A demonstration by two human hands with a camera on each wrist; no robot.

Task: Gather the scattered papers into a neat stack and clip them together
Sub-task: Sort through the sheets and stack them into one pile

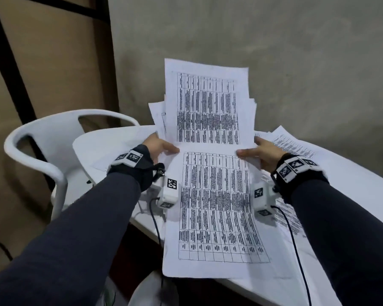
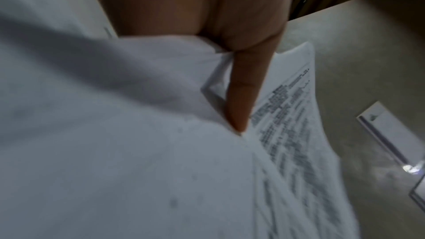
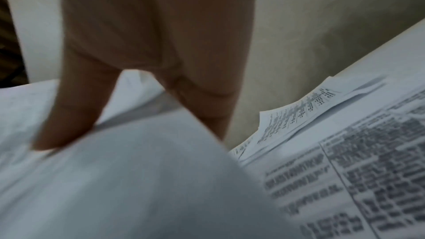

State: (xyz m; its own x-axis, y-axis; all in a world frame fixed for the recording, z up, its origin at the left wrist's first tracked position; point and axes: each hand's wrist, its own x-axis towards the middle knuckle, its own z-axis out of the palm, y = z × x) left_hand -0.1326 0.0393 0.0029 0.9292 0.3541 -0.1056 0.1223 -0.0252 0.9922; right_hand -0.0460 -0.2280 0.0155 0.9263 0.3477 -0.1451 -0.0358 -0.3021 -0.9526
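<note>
Item: my left hand. Thumb on the front of the upright papers, near their lower left edge; the other fingers go behind the sheets, so I grip the bundle. In the left wrist view one finger lies straight along a paper edge, the rest hidden by a blurred white sheet.

Item: my right hand. Thumb laid on the front at the lower right edge of the same bundle, fingers behind it; a grip again. The right wrist view shows the thumb pressing on white paper.

Item: upright papers. Several sheets, held on end between both hands above the table, edges uneven, some corners poking out at left and right. The front sheet carries a printed grid of dense text.

Item: flat sheet. Same kind of printed grid, lying in front of the bundle, its near end hanging over the table edge.

Item: loose papers. Printed, spread on the table to my right, beside and under my right wrist.

Item: white plastic chair, left of the table.

Item: marker-tagged wristbands and white camera boxes with cables, on both wrists.
</note>
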